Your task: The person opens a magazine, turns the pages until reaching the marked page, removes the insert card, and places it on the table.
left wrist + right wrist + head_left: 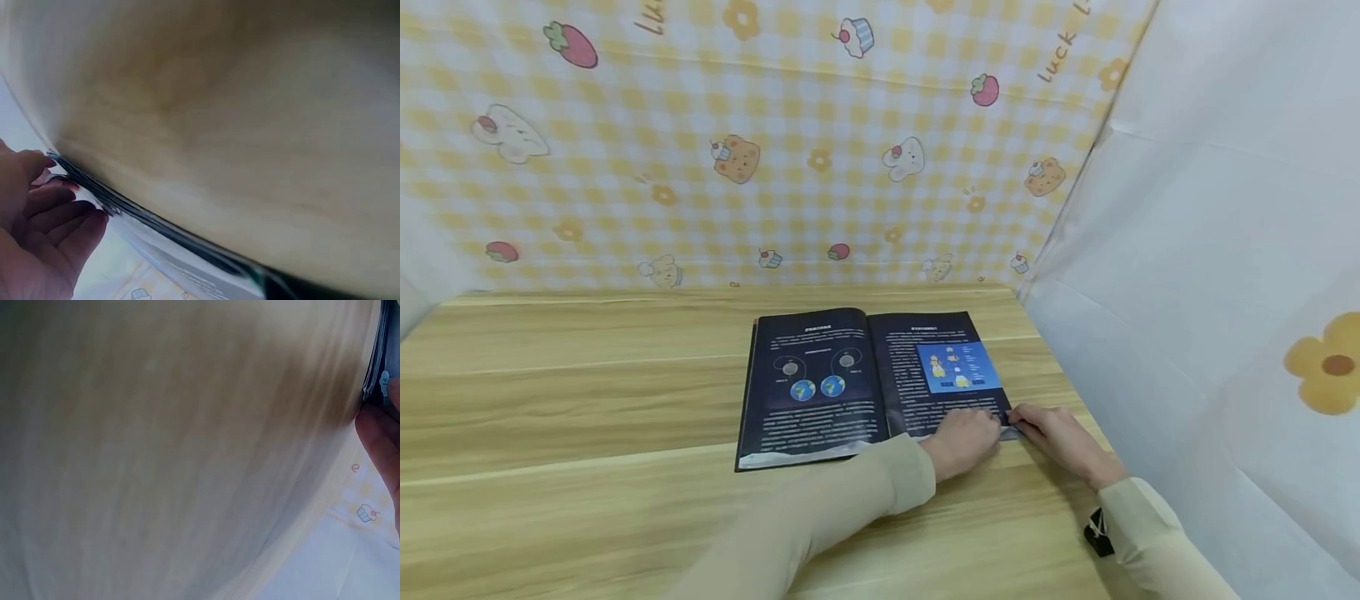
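Observation:
An open book with dark pages lies on the wooden table, printed with globes on its left page and a blue picture on its right. My left hand, reaching across, lies over the lower edge of the right page with its fingers bent. In the left wrist view, that hand's thumb and fingers meet the stacked page edges. Beside it, my right hand pinches the book's lower right corner. The right wrist view shows its fingers at the corner, partly cut off by the frame.
The wooden table extends far to the left. A checked cloth with cartoon prints hangs behind it, and a white cloth stands close along the right side. A small black object is by the right sleeve.

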Motion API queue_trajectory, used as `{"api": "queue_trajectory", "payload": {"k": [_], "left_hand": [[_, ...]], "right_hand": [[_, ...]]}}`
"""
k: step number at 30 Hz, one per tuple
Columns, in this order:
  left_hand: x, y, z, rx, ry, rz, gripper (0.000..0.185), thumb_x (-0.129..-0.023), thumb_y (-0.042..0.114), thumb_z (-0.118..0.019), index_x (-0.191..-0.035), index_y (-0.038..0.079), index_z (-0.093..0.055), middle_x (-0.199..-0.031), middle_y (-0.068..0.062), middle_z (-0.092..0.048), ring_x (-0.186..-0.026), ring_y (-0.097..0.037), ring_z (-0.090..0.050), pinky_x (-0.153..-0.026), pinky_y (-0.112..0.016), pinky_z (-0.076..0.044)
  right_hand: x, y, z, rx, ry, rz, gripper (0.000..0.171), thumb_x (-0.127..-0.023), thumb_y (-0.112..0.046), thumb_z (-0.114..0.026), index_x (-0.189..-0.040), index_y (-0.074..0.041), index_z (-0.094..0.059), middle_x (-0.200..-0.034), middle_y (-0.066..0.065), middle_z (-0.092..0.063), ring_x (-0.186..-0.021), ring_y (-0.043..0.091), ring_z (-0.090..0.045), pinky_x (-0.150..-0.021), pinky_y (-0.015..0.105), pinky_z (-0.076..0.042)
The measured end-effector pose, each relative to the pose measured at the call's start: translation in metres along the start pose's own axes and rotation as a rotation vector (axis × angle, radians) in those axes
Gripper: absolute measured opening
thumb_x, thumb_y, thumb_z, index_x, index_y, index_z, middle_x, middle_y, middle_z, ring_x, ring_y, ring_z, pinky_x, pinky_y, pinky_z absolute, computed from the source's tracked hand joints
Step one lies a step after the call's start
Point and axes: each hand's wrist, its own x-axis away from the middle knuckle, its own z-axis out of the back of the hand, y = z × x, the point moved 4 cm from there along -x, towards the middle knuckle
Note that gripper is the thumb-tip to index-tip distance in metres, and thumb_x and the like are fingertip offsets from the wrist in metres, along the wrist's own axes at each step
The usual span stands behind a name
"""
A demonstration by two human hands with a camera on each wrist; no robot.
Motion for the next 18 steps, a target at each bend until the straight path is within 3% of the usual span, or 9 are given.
{"api": "queue_trajectory", "payload": {"k": [4,8,13,18], "left_hand": [[-0.0058,0.0017,-0.0001,-0.025,0.029,-0.002,0.016,-0.094,0.028,-0.056,-0.093,0.02,-0.07,-0.09,0.006,-0.069,-0.079,-0.008,-0.065,-0.062,-0.024,-0.053],[-0.0091,0.0023,-0.0006,-0.055,0.017,-0.013,0.014,-0.094,0.02,-0.056,-0.092,0.021,-0.07,-0.088,0.007,-0.069,-0.075,-0.008,-0.064,-0.061,-0.023,-0.053],[-0.0104,0.004,-0.0016,-0.113,-0.008,-0.028,0.022,-0.096,0.021,-0.053,-0.114,0.017,-0.065,-0.095,0.007,-0.069,-0.077,-0.007,-0.064,-0.062,-0.023,-0.053],[-0.0082,0.0046,-0.0035,-0.17,0.017,-0.043,0.042,-0.097,0.023,-0.049,-0.139,0.018,-0.046,-0.091,0.007,-0.069,-0.075,-0.006,-0.063,-0.057,-0.02,-0.051]], "right_hand": [[-0.0004,0.0005,0.0006,-0.015,-0.006,-0.004,0.017,-0.084,0.005,-0.064,-0.092,-0.009,-0.068,-0.09,0.004,-0.072,-0.085,0.023,-0.069,-0.072,0.033,-0.056],[-0.0007,0.0016,0.0,-0.023,-0.008,-0.014,0.017,-0.083,0.005,-0.064,-0.091,-0.01,-0.068,-0.09,0.003,-0.072,-0.085,0.022,-0.069,-0.072,0.032,-0.056],[0.0,0.002,-0.0008,-0.045,-0.017,-0.013,0.019,-0.083,0.006,-0.064,-0.095,-0.009,-0.068,-0.093,0.005,-0.072,-0.087,0.023,-0.069,-0.074,0.033,-0.056],[0.0052,0.0025,0.0005,-0.082,0.002,-0.053,0.023,-0.084,0.005,-0.063,-0.105,-0.003,-0.063,-0.099,0.011,-0.07,-0.088,0.026,-0.068,-0.075,0.036,-0.055]]}}
